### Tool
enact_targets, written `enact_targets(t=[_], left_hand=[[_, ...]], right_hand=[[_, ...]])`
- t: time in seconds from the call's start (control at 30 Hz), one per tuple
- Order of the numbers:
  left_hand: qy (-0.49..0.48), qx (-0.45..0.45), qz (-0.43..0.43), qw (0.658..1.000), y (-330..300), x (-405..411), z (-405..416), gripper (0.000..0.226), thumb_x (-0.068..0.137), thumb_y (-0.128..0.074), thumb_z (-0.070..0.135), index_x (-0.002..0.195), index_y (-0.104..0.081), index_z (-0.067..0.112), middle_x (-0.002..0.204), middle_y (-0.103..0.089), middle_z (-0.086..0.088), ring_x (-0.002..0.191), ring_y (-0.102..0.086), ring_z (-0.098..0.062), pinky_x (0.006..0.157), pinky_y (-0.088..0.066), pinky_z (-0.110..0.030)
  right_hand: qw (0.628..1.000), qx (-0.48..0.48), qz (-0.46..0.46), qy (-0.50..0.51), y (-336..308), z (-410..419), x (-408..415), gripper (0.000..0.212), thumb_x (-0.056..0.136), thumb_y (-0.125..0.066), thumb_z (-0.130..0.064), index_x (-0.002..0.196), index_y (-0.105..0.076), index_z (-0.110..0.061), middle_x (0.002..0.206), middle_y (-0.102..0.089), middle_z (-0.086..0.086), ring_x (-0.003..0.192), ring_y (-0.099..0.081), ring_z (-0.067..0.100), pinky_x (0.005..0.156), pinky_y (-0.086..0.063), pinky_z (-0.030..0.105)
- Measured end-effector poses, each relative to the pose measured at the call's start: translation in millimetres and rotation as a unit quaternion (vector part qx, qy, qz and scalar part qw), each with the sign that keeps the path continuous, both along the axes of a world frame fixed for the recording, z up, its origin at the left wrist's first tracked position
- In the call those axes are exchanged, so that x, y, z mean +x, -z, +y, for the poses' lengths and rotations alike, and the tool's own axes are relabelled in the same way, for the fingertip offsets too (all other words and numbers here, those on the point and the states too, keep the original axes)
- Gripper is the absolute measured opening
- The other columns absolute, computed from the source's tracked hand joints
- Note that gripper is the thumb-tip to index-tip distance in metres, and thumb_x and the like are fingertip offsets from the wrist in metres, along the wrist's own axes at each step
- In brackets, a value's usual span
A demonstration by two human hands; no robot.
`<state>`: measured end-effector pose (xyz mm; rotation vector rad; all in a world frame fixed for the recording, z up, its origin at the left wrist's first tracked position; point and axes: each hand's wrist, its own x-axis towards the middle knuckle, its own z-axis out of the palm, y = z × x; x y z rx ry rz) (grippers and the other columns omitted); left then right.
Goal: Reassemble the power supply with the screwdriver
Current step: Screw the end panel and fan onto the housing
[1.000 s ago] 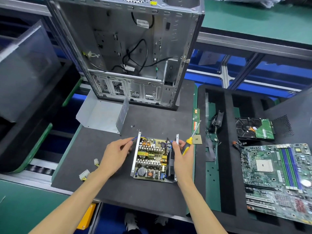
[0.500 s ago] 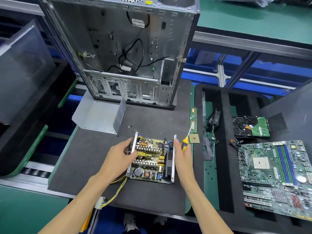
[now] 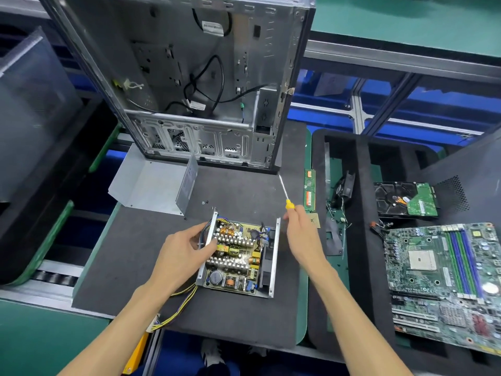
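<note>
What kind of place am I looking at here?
Probably a computer assembly or repair line: an open power supply lies on a black foam mat, beside an empty PC case, with a motherboard and a hard drive in a foam tray.

The power supply [image 3: 238, 260] lies before my computer case [image 3: 189, 82]; its cover [image 3: 151, 185] behind-left, motherboard [image 3: 444, 278] far right.

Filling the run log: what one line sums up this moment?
left hand: grips open power supply | right hand: holds screwdriver, off unit | cover: off, on mat
</note>
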<state>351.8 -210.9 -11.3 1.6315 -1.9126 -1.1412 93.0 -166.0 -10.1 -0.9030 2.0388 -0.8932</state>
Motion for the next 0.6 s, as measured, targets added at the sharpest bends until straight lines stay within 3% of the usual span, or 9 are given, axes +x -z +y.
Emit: enact_targets(t=[0.1, 0.17, 0.23, 0.4, 0.6], left_hand=[[-0.006, -0.003, 0.005, 1.000, 0, -1, -2, 0.022, 0.084, -0.072, 0.054, 0.091, -0.057, 0.069, 0.075, -0.074, 0.012, 0.073, -0.070, -0.017, 0.071, -0.059, -0.038], [-0.020, -0.010, 0.002, 1.000, -1, -3, -5, 0.012, 0.080, -0.068, 0.068, 0.084, -0.057, 0.066, 0.079, -0.070, 0.028, 0.080, -0.069, -0.002, 0.069, -0.056, -0.023], [-0.039, -0.008, 0.002, 0.999, -2, -5, -8, 0.025, 0.074, -0.061, 0.079, 0.084, -0.059, 0.056, 0.077, -0.068, 0.029, 0.084, -0.063, 0.010, 0.068, -0.049, -0.017], [-0.070, 0.030, 0.006, 0.997, 7, -7, -16, 0.037, 0.084, -0.064, 0.069, 0.087, -0.068, 0.032, 0.083, -0.072, 0.009, 0.079, -0.066, -0.007, 0.077, -0.053, -0.031], [-0.079, 0.040, 0.014, 0.996, 9, -7, -18, 0.033, 0.084, -0.068, 0.064, 0.085, -0.070, 0.031, 0.083, -0.073, 0.007, 0.080, -0.066, -0.009, 0.073, -0.052, -0.024]], right_hand=[[0.996, 0.010, 0.043, -0.073, -4, -27, -15, 0.025, 0.099, -0.038, -0.038, 0.089, -0.055, -0.023, 0.063, -0.053, -0.008, 0.063, -0.050, 0.018, 0.060, -0.036, 0.034], [0.988, 0.006, 0.083, -0.133, -6, -47, -22, 0.017, 0.100, -0.048, -0.030, 0.091, -0.060, -0.020, 0.071, -0.056, -0.005, 0.074, -0.053, 0.021, 0.063, -0.036, 0.034], [0.979, -0.006, 0.110, -0.169, -6, -65, -24, 0.012, 0.099, -0.055, -0.024, 0.094, -0.064, -0.017, 0.076, -0.055, -0.003, 0.086, -0.053, 0.026, 0.068, -0.034, 0.035], [0.962, 0.005, 0.171, -0.214, -2, -96, -22, 0.018, 0.094, -0.067, -0.027, 0.108, -0.076, -0.023, 0.091, -0.053, -0.004, 0.111, -0.051, 0.031, 0.095, -0.047, 0.046], [0.946, 0.022, 0.223, -0.235, 4, -116, -10, 0.016, 0.092, -0.071, -0.025, 0.107, -0.075, -0.029, 0.102, -0.062, -0.003, 0.114, -0.050, 0.027, 0.094, -0.044, 0.045]])
